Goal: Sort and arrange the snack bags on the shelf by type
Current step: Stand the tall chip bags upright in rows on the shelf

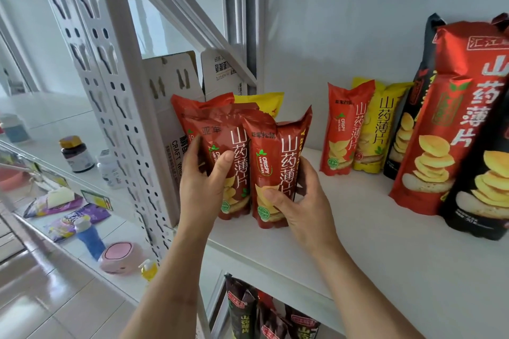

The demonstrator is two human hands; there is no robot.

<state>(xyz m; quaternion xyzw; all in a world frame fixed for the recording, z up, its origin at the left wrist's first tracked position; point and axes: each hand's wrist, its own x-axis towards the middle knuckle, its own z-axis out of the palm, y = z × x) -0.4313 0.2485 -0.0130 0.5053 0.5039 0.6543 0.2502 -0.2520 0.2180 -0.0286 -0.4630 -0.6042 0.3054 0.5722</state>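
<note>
Currently the left hand [205, 179] is gripping one small red bag [220, 162], fingers curled round it, while the right hand [297, 201] is clasping a second red bag [272, 173]. Both bags are standing upright, side by side and touching, near the shelf's [385, 242] front-left corner. A matching red bag [344, 129] is standing well apart toward the back, nearer the right hand.

Left hand [203, 181] grips one upright slim red yam-crisp bag [220, 157]; right hand [300, 201] clasps its neighbour [275, 173] on the white shelf board [385, 242].
</note>
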